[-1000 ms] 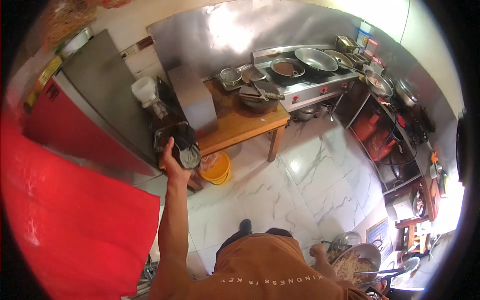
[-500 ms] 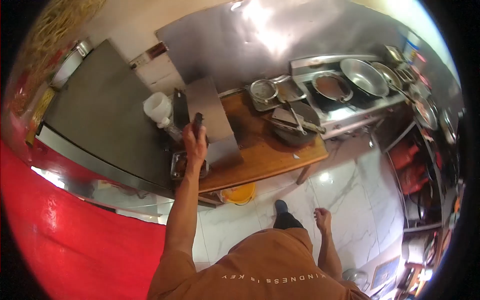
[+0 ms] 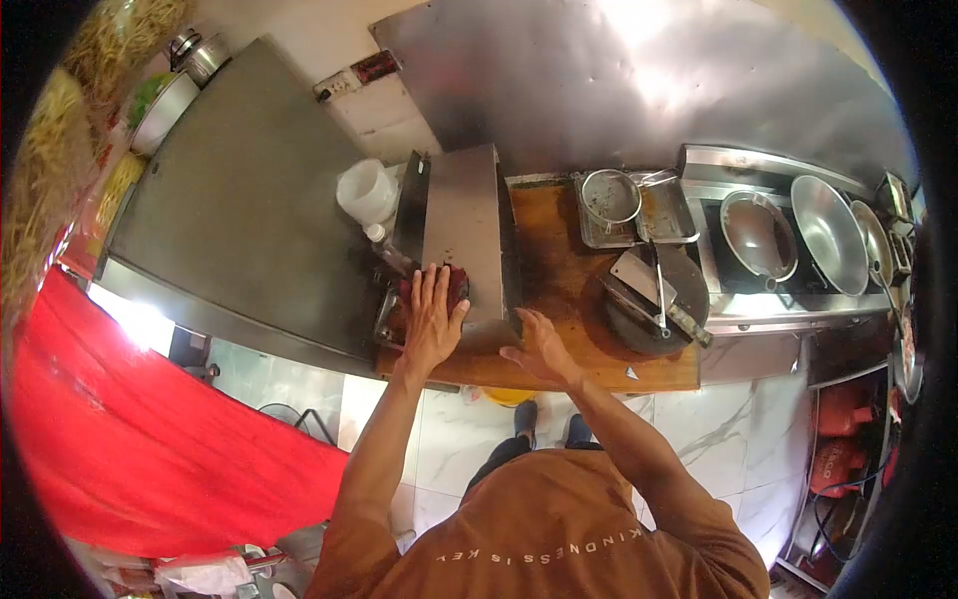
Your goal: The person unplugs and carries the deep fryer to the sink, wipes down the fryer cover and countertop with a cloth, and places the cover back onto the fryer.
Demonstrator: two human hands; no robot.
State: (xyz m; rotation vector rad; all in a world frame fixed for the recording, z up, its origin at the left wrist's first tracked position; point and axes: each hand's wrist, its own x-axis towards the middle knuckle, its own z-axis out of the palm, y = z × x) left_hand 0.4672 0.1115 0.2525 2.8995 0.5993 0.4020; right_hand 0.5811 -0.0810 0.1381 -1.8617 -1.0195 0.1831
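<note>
My left hand (image 3: 432,324) lies flat with its fingers stretched out over a dark red bundle that looks like a cloth (image 3: 458,287), partly covered by the palm. Under it is the near end of a long stainless steel box (image 3: 461,215), standing on a wooden table (image 3: 559,270). At the box's right near corner is my right hand (image 3: 542,349), fingers apart and nothing in them. Just left of the box are a white plastic tub (image 3: 367,192), a clear bottle (image 3: 389,250) and a metal tray (image 3: 387,317) half hidden by my left hand.
A cleaver (image 3: 644,280) lies on a round dark chopping block (image 3: 689,275) to the right. Behind it sit a strainer (image 3: 611,197) and metal trays (image 3: 667,213). Farther right, a stove (image 3: 738,309) holds pans. On the left runs a grey counter (image 3: 239,200).
My view has shifted left. My left hand, earlier raised around a dark object, now lies flat on the red bundle. My right hand has come up from my side to the box.
</note>
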